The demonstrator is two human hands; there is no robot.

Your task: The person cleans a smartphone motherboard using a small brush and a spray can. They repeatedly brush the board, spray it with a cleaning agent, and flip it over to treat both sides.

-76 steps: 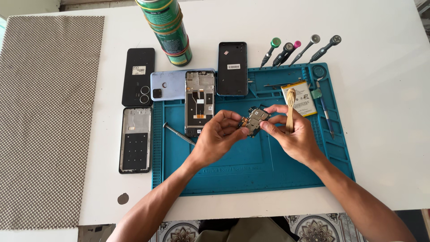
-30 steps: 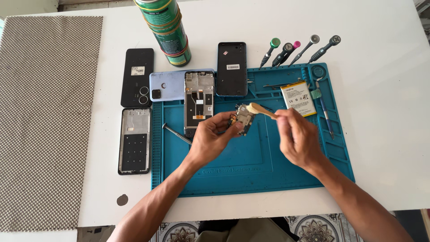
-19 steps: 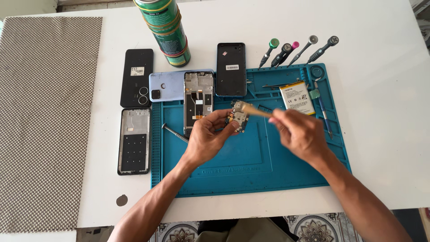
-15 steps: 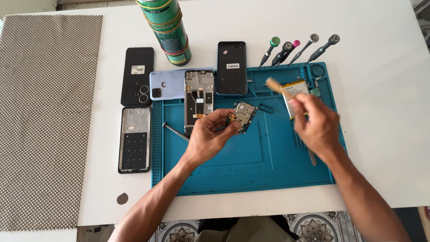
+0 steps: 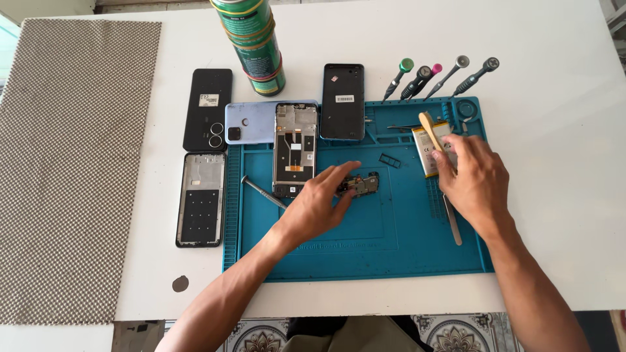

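My left hand (image 5: 321,201) rests on the blue repair mat (image 5: 365,248) with its fingertips on a small dark circuit board (image 5: 360,184). Just left of it lies an open phone frame (image 5: 295,149) showing its insides. My right hand (image 5: 474,179) is over the mat's right side and holds a small wooden-handled brush (image 5: 428,126), whose handle sticks up over a white phone battery (image 5: 432,150). A pair of metal tweezers (image 5: 454,225) lies on the mat partly under that hand.
Two black back covers (image 5: 208,108) (image 5: 343,100), a light blue back cover (image 5: 248,122) and a phone frame (image 5: 201,199) lie on the white table. A green spray can (image 5: 256,43) stands at the back. Several screwdrivers (image 5: 438,73) lie above the mat. A grey mesh mat (image 5: 72,163) covers the left.
My right hand carried the brush away from the circuit board to the right, over the battery. My left hand lowered the board onto the mat.
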